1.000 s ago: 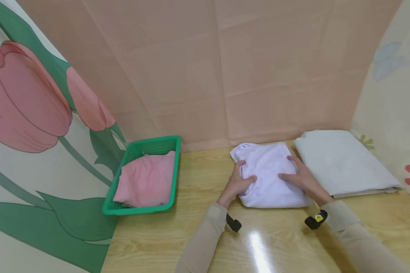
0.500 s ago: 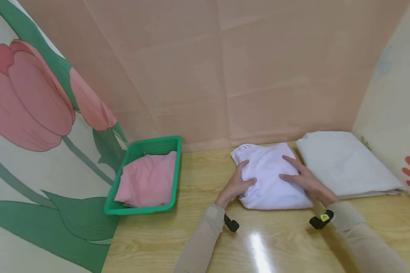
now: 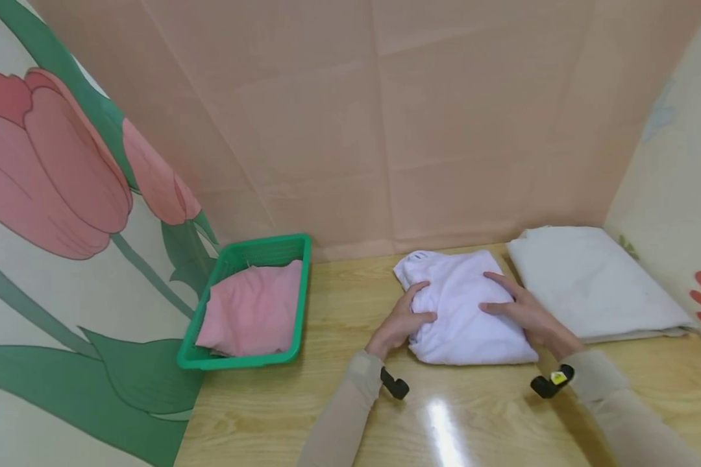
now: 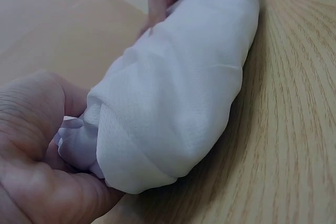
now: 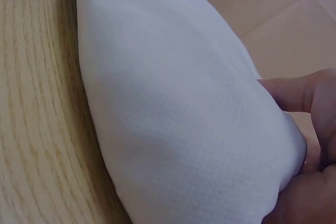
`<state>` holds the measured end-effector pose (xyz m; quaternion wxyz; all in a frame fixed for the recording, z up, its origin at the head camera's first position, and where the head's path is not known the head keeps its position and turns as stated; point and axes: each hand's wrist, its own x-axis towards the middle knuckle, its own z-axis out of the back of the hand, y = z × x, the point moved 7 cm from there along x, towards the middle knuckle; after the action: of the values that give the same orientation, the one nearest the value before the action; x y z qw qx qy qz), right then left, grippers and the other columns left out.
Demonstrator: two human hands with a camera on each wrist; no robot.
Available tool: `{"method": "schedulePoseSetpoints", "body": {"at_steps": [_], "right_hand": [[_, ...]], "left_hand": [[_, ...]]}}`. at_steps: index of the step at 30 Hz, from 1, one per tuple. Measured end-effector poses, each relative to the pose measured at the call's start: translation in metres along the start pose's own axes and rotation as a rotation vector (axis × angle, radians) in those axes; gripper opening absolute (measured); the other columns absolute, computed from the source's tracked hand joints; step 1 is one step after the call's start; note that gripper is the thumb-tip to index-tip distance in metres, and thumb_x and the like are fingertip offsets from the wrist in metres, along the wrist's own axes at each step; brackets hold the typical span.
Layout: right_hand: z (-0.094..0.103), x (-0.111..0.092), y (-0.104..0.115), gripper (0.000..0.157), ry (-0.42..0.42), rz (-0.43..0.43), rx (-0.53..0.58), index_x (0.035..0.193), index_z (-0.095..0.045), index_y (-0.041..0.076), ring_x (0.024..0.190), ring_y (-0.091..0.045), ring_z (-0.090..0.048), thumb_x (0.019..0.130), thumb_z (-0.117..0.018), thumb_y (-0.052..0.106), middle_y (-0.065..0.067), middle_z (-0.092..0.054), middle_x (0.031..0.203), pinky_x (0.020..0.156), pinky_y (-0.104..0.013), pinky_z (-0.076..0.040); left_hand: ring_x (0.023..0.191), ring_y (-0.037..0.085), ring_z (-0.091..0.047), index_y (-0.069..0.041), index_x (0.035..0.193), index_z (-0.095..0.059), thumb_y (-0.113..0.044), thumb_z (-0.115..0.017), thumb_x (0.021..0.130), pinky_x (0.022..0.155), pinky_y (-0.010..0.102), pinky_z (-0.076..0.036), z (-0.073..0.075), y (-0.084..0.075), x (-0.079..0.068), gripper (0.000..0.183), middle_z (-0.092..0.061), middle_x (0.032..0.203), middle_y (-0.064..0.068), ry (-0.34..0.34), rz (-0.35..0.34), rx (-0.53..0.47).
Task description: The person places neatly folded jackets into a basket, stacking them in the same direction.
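A folded pale lavender-white garment point(image 3: 461, 318) lies as a thick, soft bundle on the wooden table in the head view. My left hand point(image 3: 398, 324) grips its left side, thumb on top and fingers along the edge. In the left wrist view, the left hand point(image 4: 42, 145) has the bundle's rumpled, layered end between thumb and fingers. On the opposite side my right hand point(image 3: 528, 314) holds the garment, fingertips and thumb over its upper surface. Its rounded front edge faces the right wrist view, where the right hand point(image 5: 310, 145) pinches the far corner; the fingers beneath are partly hidden.
At the left stands a green plastic basket point(image 3: 300, 305) with a pink folded cloth point(image 3: 254, 308) inside. Right of the garment, a large grey-white folded cloth point(image 3: 596, 282) lies flat against the back corner. A pinkish-beige curtain point(image 3: 327, 130) closes off the table's back.
The garment has slid slightly nearer to me between both hands. The right hand has shifted a little on its side; the basket and the grey-white cloth stay in place.
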<state>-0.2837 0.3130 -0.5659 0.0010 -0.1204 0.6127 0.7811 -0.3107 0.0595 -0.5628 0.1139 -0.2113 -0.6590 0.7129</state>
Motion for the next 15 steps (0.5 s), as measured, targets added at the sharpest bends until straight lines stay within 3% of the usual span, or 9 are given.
{"method": "schedulePoseSetpoints", "body": {"at_steps": [11, 13, 15], "right_hand": [[-0.004, -0.005, 0.016, 0.095, -0.043, 0.049, 0.012, 0.173, -0.017, 0.03, 0.158, -0.047, -0.006, 0.1, -0.077, 0.027, -0.019, 0.002, 0.179, 0.119, -0.074, -0.017], [-0.006, -0.007, 0.02, 0.094, -0.038, 0.055, 0.014, 0.172, -0.017, 0.034, 0.156, -0.047, -0.01, 0.1, -0.076, 0.03, -0.019, 0.003, 0.179, 0.117, -0.07, -0.024], [-0.007, -0.008, 0.024, 0.092, -0.039, 0.066, 0.013, 0.172, -0.017, 0.037, 0.153, -0.046, -0.017, 0.101, -0.075, 0.032, -0.018, 0.003, 0.179, 0.113, -0.058, -0.035]], "left_hand": [[0.141, 0.029, -0.043, -0.044, 0.152, -0.053, 0.003, -0.075, 0.09, 0.119, 0.058, -0.039, 0.007, -0.016, -0.009, 0.08, -0.04, 0.163, 0.009, -0.039, -0.03, 0.029], [0.14, 0.028, -0.043, -0.046, 0.151, -0.053, 0.003, -0.074, 0.09, 0.117, 0.058, -0.041, 0.009, -0.02, -0.01, 0.081, -0.039, 0.163, 0.008, -0.038, -0.034, 0.027], [0.139, 0.028, -0.044, -0.046, 0.151, -0.053, 0.004, -0.074, 0.09, 0.114, 0.057, -0.044, 0.011, -0.023, -0.011, 0.082, -0.039, 0.163, 0.008, -0.03, -0.036, 0.015]]}}
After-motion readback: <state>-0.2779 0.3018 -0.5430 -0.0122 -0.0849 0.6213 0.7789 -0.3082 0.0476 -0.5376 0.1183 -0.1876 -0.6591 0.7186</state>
